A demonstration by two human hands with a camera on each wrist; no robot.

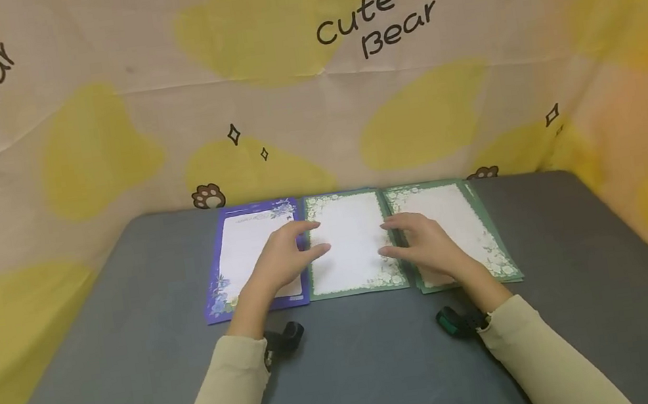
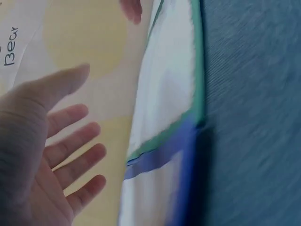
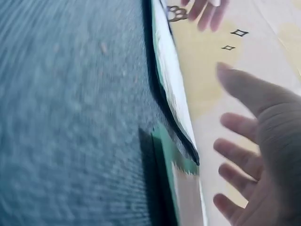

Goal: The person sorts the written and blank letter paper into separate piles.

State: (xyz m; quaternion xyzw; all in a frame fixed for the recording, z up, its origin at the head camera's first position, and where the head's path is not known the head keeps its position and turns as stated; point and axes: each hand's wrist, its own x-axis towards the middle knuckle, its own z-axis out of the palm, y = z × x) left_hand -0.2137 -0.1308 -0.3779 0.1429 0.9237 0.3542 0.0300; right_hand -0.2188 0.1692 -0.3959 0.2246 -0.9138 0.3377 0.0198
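Three piles of bordered paper lie side by side at the back of the table. The left pile of paper has a purple border with blue flowers. Green floral borders frame the middle sheet and the right pile of paper, whose edges fan out slightly. My left hand is held over the purple pile, fingertips reaching above the middle sheet's left side. Opposite it, my right hand hovers over the right pile, thumb and fingers apart. Both wrist views show relaxed, spread fingers and nothing held.
A grey cloth-covered table extends toward me. Behind it hangs a cream and yellow printed curtain, which also runs along both sides. A black wrist camera sits on the left wrist, another camera on the right.
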